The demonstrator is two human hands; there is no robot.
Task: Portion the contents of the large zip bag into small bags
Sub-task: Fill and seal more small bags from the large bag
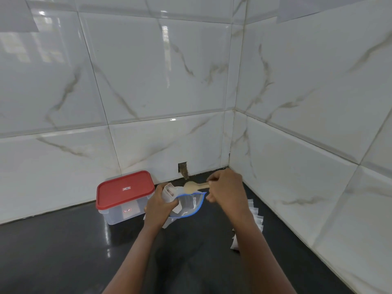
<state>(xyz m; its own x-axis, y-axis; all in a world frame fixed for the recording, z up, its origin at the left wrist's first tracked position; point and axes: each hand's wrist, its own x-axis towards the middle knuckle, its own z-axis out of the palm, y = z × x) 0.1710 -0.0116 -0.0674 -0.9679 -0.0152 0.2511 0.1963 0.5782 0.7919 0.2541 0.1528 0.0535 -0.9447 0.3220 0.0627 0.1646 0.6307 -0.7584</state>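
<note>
A large clear zip bag (188,205) with a blue seal lies open on the dark counter in front of me. My left hand (159,205) grips a small clear bag (168,193) held upright just left of the large bag's mouth. My right hand (226,188) holds the handle of a pale wooden spoon (194,186), whose bowl carries a light heap and hovers above the large bag, close to the small bag's opening.
A clear plastic container with a red lid (125,192) stands to the left against the tiled wall. A row of several small bags (255,217) lies on the dark counter (63,251) to the right, partly hidden by my right forearm. Tiled walls meet in a corner behind.
</note>
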